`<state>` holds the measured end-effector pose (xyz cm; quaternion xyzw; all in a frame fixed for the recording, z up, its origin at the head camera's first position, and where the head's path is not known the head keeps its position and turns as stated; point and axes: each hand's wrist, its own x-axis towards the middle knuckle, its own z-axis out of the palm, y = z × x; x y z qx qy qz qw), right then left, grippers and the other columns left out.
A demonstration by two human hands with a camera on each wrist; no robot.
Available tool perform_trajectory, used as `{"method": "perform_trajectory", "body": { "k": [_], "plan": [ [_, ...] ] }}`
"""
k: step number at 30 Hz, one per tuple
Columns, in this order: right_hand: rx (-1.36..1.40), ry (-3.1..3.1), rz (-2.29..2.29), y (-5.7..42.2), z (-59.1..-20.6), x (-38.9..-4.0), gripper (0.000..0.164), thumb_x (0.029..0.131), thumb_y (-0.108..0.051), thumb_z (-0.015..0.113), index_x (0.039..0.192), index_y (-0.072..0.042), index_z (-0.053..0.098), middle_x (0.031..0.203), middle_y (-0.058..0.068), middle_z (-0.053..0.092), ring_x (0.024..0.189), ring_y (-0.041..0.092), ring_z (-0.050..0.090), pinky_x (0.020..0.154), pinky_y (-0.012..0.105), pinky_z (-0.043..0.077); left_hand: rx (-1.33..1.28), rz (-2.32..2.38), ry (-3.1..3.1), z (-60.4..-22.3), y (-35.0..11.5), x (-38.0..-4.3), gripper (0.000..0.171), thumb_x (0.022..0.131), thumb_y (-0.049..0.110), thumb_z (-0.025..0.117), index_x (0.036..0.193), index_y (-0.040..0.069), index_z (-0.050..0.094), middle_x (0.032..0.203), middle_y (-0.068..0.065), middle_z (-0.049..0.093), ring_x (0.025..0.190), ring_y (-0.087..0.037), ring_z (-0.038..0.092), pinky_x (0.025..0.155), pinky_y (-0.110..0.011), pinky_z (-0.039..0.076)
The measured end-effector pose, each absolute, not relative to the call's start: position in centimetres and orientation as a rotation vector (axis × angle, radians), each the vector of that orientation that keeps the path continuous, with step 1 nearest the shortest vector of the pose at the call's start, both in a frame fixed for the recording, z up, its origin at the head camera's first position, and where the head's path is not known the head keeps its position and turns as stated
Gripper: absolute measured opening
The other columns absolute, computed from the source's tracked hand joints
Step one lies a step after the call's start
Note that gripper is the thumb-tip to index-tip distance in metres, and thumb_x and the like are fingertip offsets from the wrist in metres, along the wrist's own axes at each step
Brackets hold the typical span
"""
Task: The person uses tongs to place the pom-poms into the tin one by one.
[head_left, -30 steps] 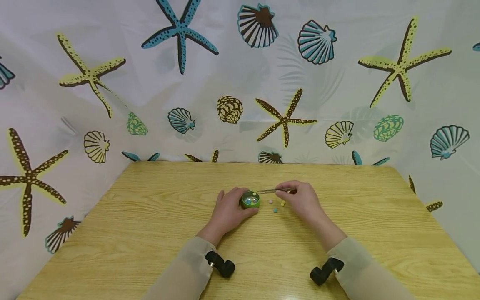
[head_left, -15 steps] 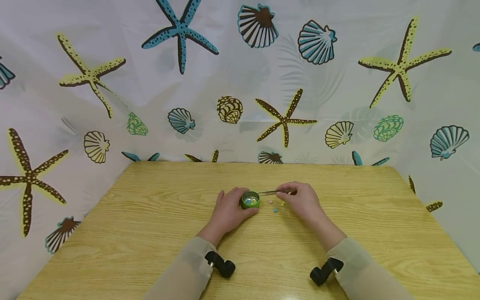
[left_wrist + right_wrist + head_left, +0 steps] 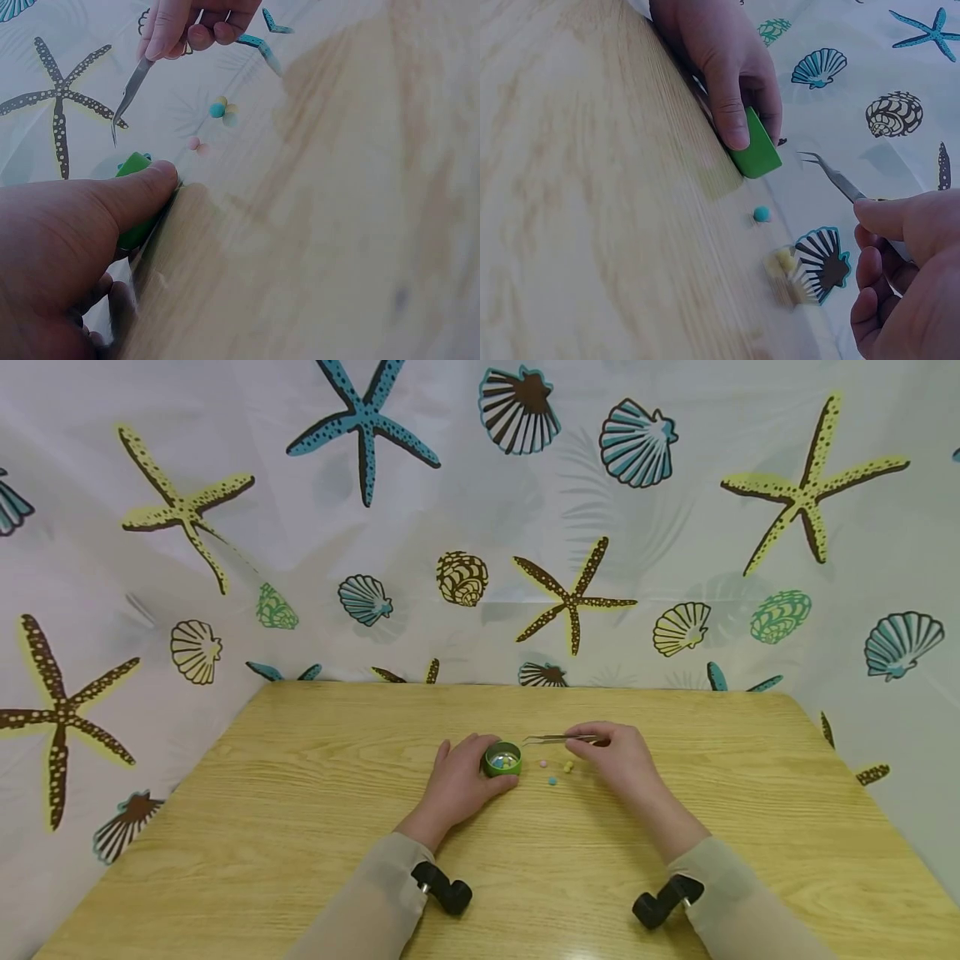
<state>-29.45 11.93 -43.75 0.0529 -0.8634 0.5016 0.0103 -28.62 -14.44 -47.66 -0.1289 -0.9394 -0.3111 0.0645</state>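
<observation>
A small round green tin [image 3: 503, 772] stands on the table, its inside silvery, with several blue and yellow beads at the bottom. My left hand [image 3: 461, 787] curls round its left side, the thumb along the near wall. To the right, my right hand [image 3: 621, 762] pinches a pair of metal tweezers [image 3: 545, 739]. Their bent tips point left, just off the tin's rim, slightly apart and with nothing between them in the right wrist view. Beneath the tweezers lie a pink bead [image 3: 543, 763], a blue bead [image 3: 761, 214] and yellow beads [image 3: 568, 767].
The wood-grain table [image 3: 315, 827] runs back to a white cloth [image 3: 465, 643] printed with starfish and shells, which also hangs at both sides. A black wrist mount [image 3: 442, 888] sits on each sleeve.
One second ago the tweezers held a yellow bead over the tin; half a second ago their tips were bare at the rim. The right hand has since drawn back rightward. The left hand stays put.
</observation>
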Motion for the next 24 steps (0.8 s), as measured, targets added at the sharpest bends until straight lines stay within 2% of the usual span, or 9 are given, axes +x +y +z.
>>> {"method": "perform_trajectory", "body": {
  "k": [8,13,24],
  "plan": [
    [0.170,-2.695,1.564,13.0,-44.0,-29.3,0.021,0.106,-0.024,0.078,0.123,-0.014,0.085,0.128,0.008,0.076,0.102,0.025,0.065,0.082,0.035,0.051,-0.389,-0.948,-2.833,-47.6,-14.4,-28.5,0.062,0.097,0.036,0.090,0.147,0.009,0.066,0.148,-0.014,0.067,0.156,-0.041,0.045,0.132,-0.067,0.012],
    [0.146,-2.704,1.564,13.8,-44.5,-29.3,0.021,0.105,-0.023,0.079,0.122,-0.013,0.085,0.126,0.009,0.076,0.098,0.025,0.063,0.078,0.034,0.050,-0.389,-0.952,-2.834,-47.7,-14.5,-28.5,0.062,0.097,0.037,0.089,0.148,0.009,0.066,0.149,-0.014,0.067,0.156,-0.040,0.045,0.132,-0.067,0.012],
    [0.133,-2.705,1.588,14.3,-45.1,-29.7,0.019,0.104,-0.022,0.081,0.119,-0.011,0.086,0.114,0.008,0.077,0.089,0.023,0.058,0.073,0.033,0.047,-0.388,-0.950,-2.835,-47.6,-14.4,-28.5,0.063,0.098,0.038,0.088,0.149,0.009,0.065,0.150,-0.014,0.066,0.157,-0.039,0.044,0.132,-0.067,0.011]
  ]
}}
